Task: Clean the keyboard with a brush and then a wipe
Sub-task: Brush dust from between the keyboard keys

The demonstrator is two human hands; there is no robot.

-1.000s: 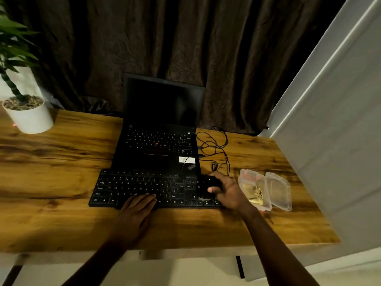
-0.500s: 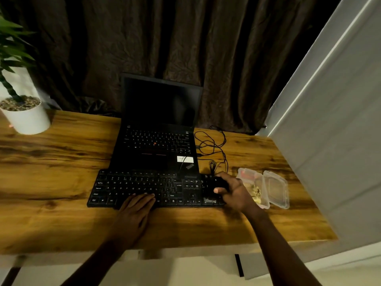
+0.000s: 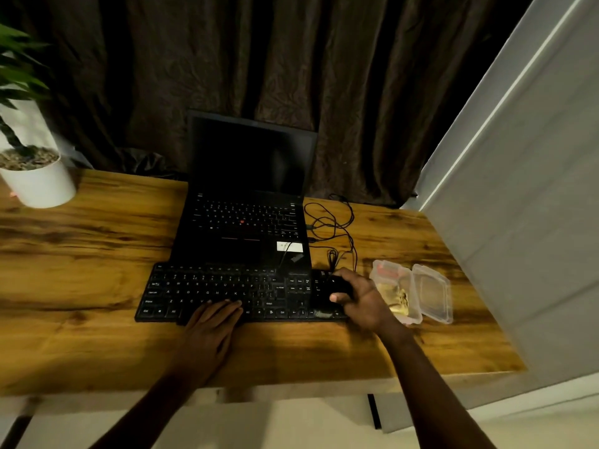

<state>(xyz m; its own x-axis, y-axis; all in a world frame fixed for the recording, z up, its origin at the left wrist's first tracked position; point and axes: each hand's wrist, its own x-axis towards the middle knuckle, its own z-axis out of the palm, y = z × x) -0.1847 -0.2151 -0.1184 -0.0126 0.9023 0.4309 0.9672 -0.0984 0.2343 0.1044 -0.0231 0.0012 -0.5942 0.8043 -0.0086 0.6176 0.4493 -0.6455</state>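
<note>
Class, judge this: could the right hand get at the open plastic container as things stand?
Probably yes. The container lies open on the desk right beside the right hand, with nothing between them. That hand grips a dark object over the keyboard, though, so it would likely need freeing first.

my view has drifted a touch to the right. the right hand (image 3: 366, 301), gripping a small black rounded object (image 3: 340, 285), slid right along the end of the flat black keyboard (image 3: 227, 286) toward the clear plastic hinged box (image 3: 431, 293), then came back a little to the left.
</note>
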